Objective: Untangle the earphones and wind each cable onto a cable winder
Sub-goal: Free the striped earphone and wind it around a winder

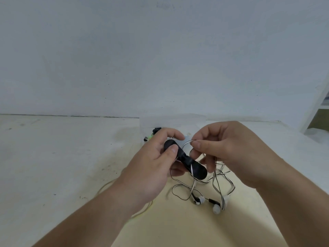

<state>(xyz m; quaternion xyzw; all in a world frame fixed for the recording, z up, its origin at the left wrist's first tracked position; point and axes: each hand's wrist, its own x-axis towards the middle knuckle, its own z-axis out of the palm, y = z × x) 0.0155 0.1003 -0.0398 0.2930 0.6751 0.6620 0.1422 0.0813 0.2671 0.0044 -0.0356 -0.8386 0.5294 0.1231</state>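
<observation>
I held the black winder (188, 162) in my left hand (156, 161), thumb pressed on its near rounded end and fingers curled behind it, raised a little above the worktop (71, 166). My right hand (229, 150) pinched a strand of the black-and-white cable (215, 180) between thumb and forefinger just beside the winder's narrow waist, where one turn already crossed. The rest of the cable hung from my fingers in loose loops onto the worktop, and the earbuds (216, 209) lay at the near end of them. I judged the cable light, limp and flat, likely to twist and spring off unless I kept it taut, so the place to hold was close to the waist and never by the earbuds, whose joints looked delicate. The winder seemed smooth and hard, best held by its ends. A second, greenish cable (142, 213) lay under my left forearm.
</observation>
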